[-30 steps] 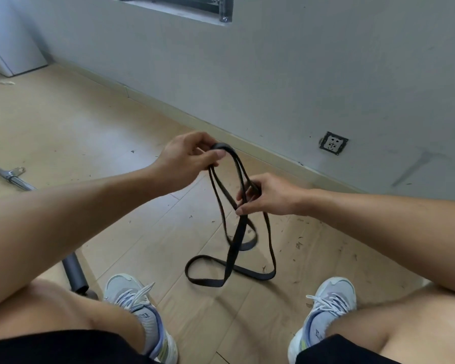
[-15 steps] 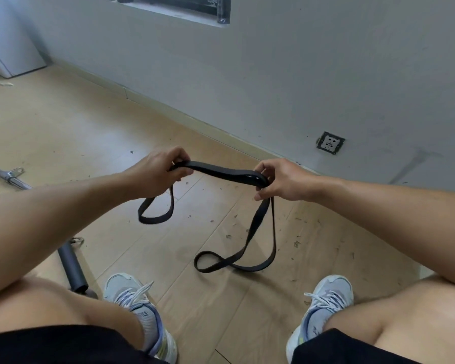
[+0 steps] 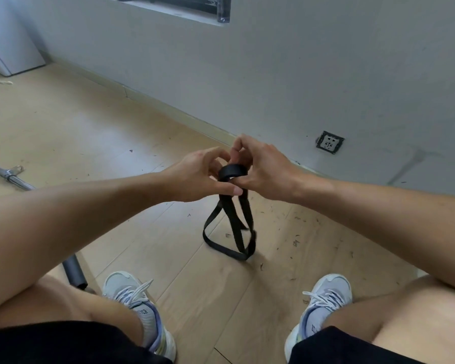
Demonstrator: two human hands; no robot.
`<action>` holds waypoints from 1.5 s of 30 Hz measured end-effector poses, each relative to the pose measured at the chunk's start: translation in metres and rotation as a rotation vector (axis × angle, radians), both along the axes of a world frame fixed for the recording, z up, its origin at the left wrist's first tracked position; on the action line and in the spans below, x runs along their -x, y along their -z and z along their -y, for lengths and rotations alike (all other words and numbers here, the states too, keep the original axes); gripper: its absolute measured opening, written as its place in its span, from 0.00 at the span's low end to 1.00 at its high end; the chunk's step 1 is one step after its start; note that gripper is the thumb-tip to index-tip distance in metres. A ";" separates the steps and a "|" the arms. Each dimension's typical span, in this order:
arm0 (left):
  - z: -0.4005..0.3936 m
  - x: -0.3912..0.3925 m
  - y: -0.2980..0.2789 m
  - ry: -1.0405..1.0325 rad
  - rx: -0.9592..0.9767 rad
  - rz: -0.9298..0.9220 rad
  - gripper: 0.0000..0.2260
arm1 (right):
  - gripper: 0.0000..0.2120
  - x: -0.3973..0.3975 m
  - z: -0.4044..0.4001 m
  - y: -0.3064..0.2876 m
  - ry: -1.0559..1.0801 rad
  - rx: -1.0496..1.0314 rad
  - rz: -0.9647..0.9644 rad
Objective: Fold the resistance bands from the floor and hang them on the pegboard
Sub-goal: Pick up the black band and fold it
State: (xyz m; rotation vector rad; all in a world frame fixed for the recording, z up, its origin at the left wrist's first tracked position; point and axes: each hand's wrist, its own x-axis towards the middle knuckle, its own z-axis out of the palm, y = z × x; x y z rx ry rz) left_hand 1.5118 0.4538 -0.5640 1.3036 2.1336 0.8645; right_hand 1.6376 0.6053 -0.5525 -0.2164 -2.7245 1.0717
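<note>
A black resistance band [image 3: 234, 227] hangs in folded loops above the wooden floor, its lowest loop touching or just above the boards. My left hand [image 3: 202, 177] and my right hand [image 3: 263, 169] meet at the band's folded top, which forms a small ring between them. Both hands pinch that top, thumbs and fingers curled around the strap. No pegboard shows in this view.
A grey wall [image 3: 300, 74] with a socket [image 3: 329, 142] runs across the back, a dark window frame [image 3: 195, 6] above. A metal barbell [image 3: 13, 174] with a grey sleeve [image 3: 74, 271] lies on the floor at left. My two sneakers [image 3: 142, 306] stand below.
My hands, held apart with the band stretched between them half a second ago, have come together. The band is now doubled over and hangs in shorter loops.
</note>
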 end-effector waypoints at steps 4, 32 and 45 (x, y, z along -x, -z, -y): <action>-0.005 -0.007 -0.010 -0.036 0.058 -0.218 0.16 | 0.17 -0.001 -0.009 0.004 -0.017 -0.001 0.083; 0.004 -0.001 -0.027 -0.333 -0.373 -0.046 0.11 | 0.11 -0.003 -0.033 0.036 0.167 0.082 0.187; -0.001 -0.010 -0.031 -0.296 -0.431 0.017 0.11 | 0.15 0.002 -0.039 0.037 0.321 -0.151 0.138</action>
